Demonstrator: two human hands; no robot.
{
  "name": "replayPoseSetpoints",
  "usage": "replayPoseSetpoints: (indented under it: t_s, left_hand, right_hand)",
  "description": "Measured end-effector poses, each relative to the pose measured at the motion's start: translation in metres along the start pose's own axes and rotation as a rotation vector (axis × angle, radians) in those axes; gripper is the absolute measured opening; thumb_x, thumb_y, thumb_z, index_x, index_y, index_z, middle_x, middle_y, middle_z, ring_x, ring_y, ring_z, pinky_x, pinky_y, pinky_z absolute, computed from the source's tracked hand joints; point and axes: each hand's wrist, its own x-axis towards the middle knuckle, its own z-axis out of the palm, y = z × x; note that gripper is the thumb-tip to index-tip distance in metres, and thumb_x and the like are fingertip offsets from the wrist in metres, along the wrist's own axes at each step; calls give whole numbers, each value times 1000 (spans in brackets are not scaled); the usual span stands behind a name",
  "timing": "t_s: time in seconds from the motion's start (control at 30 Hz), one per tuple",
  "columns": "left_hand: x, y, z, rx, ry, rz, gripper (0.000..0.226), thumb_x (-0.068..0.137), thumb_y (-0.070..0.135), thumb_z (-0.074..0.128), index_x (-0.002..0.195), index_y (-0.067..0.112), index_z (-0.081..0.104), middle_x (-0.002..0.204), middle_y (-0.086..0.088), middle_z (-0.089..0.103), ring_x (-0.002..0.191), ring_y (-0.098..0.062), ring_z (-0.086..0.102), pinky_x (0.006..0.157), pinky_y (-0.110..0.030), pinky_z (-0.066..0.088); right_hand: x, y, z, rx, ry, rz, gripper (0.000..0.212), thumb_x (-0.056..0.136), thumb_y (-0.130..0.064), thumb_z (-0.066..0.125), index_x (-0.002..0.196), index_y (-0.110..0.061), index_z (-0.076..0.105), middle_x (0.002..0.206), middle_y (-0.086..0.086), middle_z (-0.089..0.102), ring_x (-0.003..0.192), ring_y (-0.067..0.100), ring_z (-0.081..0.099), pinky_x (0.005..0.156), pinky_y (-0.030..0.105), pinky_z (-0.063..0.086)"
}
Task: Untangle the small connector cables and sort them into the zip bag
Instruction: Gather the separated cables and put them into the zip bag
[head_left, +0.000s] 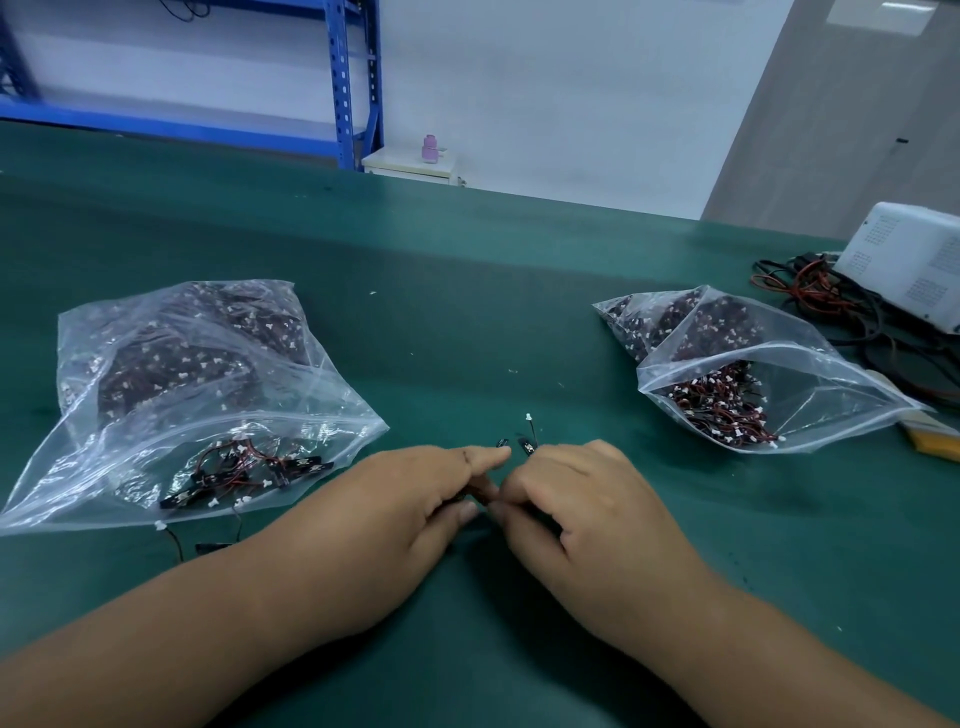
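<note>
Connector cables (722, 410), red and black with white plugs, are packed in bulk into two clear bags on a green table (467, 322) by which most of the frame is filled. The larger zip bag (322, 410) is laid at the left, its mouth turned toward the lower edge. A few cables are gathered near that opening, and a loose cable (174, 540) is left just outside it. The smaller zip bag (831, 395) is laid at the right, its mouth gaping toward the lower edge. A white box (914, 260) and a heap of thicker wires (831, 312) are placed at the upper right.

Both forearms are stretched in from the bottom corners, and the hands are brought together at lower centre, between the bags, knuckles up. The left hand (415, 504) is curled, with the thumb pressed toward the fingertips; the right hand (582, 504) is curled likewise. One small cable (525, 446) is pinched between both hands, and its white plug (528, 417) is raised just above the right knuckles.
</note>
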Motion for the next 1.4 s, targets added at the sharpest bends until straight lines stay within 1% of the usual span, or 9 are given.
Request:
replayPoseSetpoints:
  t_s: [0.27, 0.4, 0.53, 0.6, 0.83, 1.03, 1.2, 1.3, 1.4]
  left_hand:
    - [0, -3, -3, -41, 83, -100, 29, 98, 24, 54, 117, 45, 59, 107, 36, 62, 100, 13, 57, 81, -4, 41]
    - [-1, -1, -5, -92, 96, -182, 14, 91, 41, 50, 102, 47, 58, 93, 30, 64, 84, 3, 61, 69, -18, 47]
    - [-1, 2, -7, -162, 219, -170, 15, 92, 32, 61, 100, 44, 58, 92, 28, 68, 76, -4, 66, 66, -21, 52]
    - [-2, 4, -8, -189, 246, -119, 13, 93, 25, 64, 94, 38, 62, 98, 33, 67, 92, 4, 68, 74, -19, 52]
    - [-1, 12, -6, -275, 234, 8, 11, 80, 36, 71, 87, 35, 79, 136, 20, 53, 123, -7, 55, 98, -19, 45]
    - [-3, 24, -8, -586, 139, 4, 15, 76, 40, 74, 88, 34, 80, 143, 19, 50, 134, -10, 45, 101, -11, 36]
    - [-2, 27, -3, -657, 160, -13, 17, 80, 37, 68, 94, 33, 79, 133, 18, 58, 128, -9, 51, 100, -15, 41]
    - [-1, 22, -6, -463, 276, -30, 18, 85, 36, 65, 100, 34, 75, 118, 18, 64, 114, -7, 60, 94, -17, 45]
    - [-4, 12, -23, 164, 273, -48, 18, 87, 48, 52, 80, 35, 62, 81, 17, 60, 78, -5, 59, 67, -24, 49]
  right_hand:
    - [-2, 28, -7, 37, 145, 135, 22, 92, -31, 55, 73, -19, 57, 69, -11, 52, 67, 11, 48, 66, 37, 42]
    - [-1, 43, -9, 60, 223, 326, 21, 92, -28, 61, 72, -23, 57, 67, -10, 54, 69, 11, 51, 66, 33, 41]
    - [-2, 57, -5, -14, 39, 496, 21, 91, -33, 64, 73, -25, 62, 71, -12, 59, 73, 5, 54, 68, 34, 47]
    - [-3, 56, -5, -34, -9, 527, 18, 91, -36, 63, 76, -25, 65, 74, -12, 60, 74, 6, 56, 70, 36, 50]
    - [-3, 4, -4, 88, -32, 87, 16, 91, -40, 60, 97, -28, 69, 78, -10, 59, 75, 14, 58, 66, 37, 50]
    - [2, -20, 4, 645, 23, 148, 17, 82, -21, 66, 95, -31, 70, 82, -12, 64, 83, 10, 62, 71, 17, 44]
    - [-1, -11, 6, 564, 57, 89, 18, 87, -15, 64, 70, -18, 61, 66, -11, 53, 65, 6, 53, 61, 21, 41]
    - [-4, 1, 0, 395, 57, 64, 25, 86, -20, 62, 63, -15, 54, 62, -8, 48, 60, 7, 48, 56, 26, 41]
    - [-5, 22, -7, 57, 25, 172, 28, 84, -27, 56, 62, -15, 45, 60, -5, 43, 59, 17, 45, 54, 37, 42]
